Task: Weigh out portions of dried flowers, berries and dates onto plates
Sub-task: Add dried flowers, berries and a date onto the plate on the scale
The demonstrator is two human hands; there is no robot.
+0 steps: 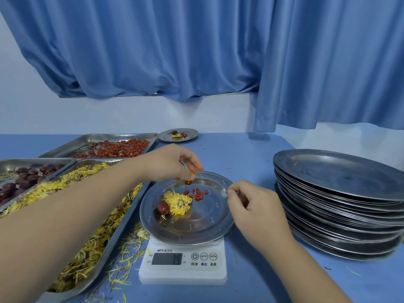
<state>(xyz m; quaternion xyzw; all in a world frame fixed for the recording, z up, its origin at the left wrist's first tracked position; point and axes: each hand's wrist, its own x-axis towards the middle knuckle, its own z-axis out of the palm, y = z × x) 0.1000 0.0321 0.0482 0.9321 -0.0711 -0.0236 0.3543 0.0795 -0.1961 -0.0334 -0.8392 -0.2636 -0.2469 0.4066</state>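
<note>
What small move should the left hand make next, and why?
Probably drop the pinched berries onto the plate on the scale: the left hand hovers above it, and few berries lie there beside the flower and date.

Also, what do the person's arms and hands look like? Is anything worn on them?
The left forearm and the right forearm are bare as far as the picture shows; no sleeve is in view. The left hand and the right hand have no gloves, and no ring, watch or bracelet is visible.
</note>
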